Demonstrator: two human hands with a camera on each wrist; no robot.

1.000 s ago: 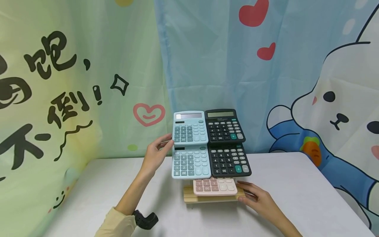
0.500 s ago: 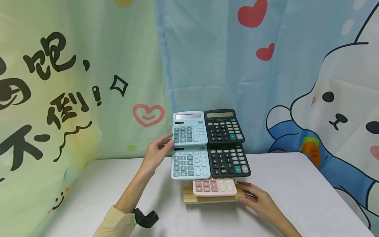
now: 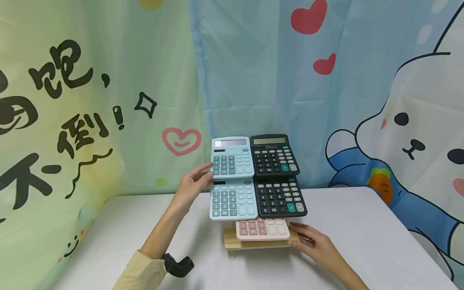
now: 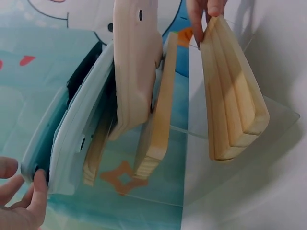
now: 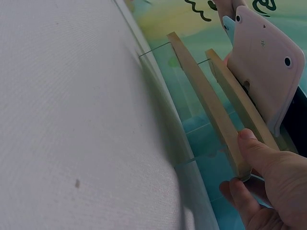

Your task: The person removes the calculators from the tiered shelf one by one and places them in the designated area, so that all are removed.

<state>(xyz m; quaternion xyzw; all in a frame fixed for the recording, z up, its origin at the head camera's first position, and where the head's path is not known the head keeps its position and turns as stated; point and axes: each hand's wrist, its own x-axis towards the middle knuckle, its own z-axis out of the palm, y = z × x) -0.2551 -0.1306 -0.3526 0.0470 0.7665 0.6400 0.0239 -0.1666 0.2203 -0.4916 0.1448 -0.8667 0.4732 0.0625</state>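
2 lt blue calcs (image 3: pixel 235 159), 2 blk calcs (image 3: pixel 280 197), 1 pink calc (image 3: pixel 262 229), so 5 in head view lol. Plus 1 L hand (image 3: pixel 192 187), 1 R hand (image 3: pixel 317 243), 3+ wood slats (image 4: pixel 235 100), 1 tbl (image 3: pixel 362 217), 3 backdrop hearts (image 3: pixel 309 17).

Curtained tabletop work corner, cartoon-printed curtains (image 3: pixel 239 72), white table (image 3: pixel 377 241)

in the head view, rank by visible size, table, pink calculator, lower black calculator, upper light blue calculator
Largest to smallest:
1. Table
2. Lower black calculator and upper light blue calculator, too alike to rank
3. Pink calculator, partly hidden
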